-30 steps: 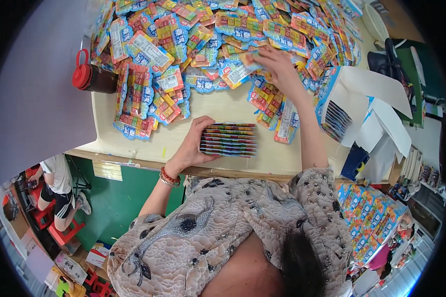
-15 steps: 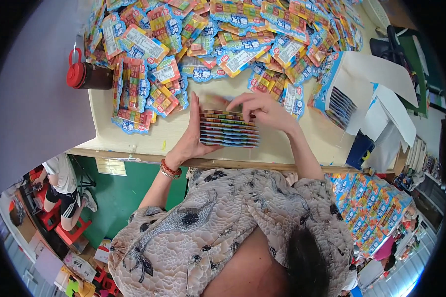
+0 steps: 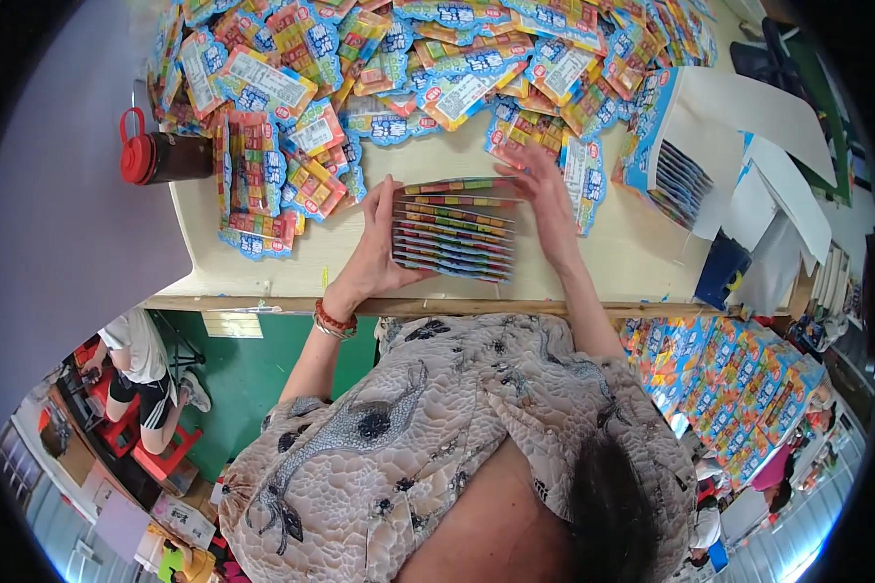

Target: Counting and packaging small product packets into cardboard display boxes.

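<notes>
My left hand (image 3: 371, 257) is closed around the left end of a row of colourful flat packets (image 3: 454, 238), its thumb on the near side and its fingers at the far side. The packets stand on edge, one behind another, above the tabletop. At the far end of the row, slightly wider gaps separate a couple of packets. My right hand (image 3: 551, 209) is beside the right ends of these far packets, fingers stretched and apart; a little blur hides whether the fingertips touch them.
A large heap of similar packets (image 3: 467, 92) covers the far table (image 3: 311, 257). A dark bottle with a red lid (image 3: 170, 158) stands left. At right, an opened printed carton (image 3: 651, 126) holds a row of packets, near white card flaps (image 3: 749, 107). Printed cartons (image 3: 729, 379) are stacked lower right.
My right hand has moved from above the row to its far right corner, its fingers straightening. Packets at the far end now show more clearly, spread apart. My left hand keeps its hold.
</notes>
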`<state>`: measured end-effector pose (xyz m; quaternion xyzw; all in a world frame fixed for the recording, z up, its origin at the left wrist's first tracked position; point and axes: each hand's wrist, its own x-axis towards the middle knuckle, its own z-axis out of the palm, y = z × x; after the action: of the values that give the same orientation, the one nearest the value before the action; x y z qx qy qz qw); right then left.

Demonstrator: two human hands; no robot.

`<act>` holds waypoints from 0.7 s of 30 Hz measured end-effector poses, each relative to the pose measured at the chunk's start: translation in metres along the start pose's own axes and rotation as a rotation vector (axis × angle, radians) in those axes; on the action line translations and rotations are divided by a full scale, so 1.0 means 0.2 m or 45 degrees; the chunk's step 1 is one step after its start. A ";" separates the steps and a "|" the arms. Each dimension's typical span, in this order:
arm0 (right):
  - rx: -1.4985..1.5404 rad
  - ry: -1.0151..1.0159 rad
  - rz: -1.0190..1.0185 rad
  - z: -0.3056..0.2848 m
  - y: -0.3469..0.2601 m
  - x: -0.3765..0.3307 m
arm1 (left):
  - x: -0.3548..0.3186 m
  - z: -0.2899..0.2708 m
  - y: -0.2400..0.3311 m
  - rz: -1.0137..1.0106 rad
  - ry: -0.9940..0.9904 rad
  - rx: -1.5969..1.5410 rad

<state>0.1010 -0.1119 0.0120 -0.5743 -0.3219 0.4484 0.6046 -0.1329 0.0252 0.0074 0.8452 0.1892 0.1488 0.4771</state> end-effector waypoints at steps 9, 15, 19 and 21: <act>-0.041 0.075 -0.116 0.19 0.08 -0.23 | 0.01 0.10 0.03 -0.082 0.058 -0.378; -0.089 0.045 -0.164 0.15 0.13 -0.13 | 0.01 0.08 0.04 -0.115 0.078 -0.249; 0.165 0.029 -0.106 0.14 0.14 -0.11 | 0.01 0.07 0.04 -0.074 0.103 -0.257; 0.322 0.057 -0.057 0.13 0.10 -0.12 | 0.00 0.09 0.03 -0.056 0.103 -0.271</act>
<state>0.0639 -0.1239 -0.0014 -0.4960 -0.2621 0.4588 0.6891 -0.1249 0.0096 0.0033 0.7788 0.2099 0.1917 0.5591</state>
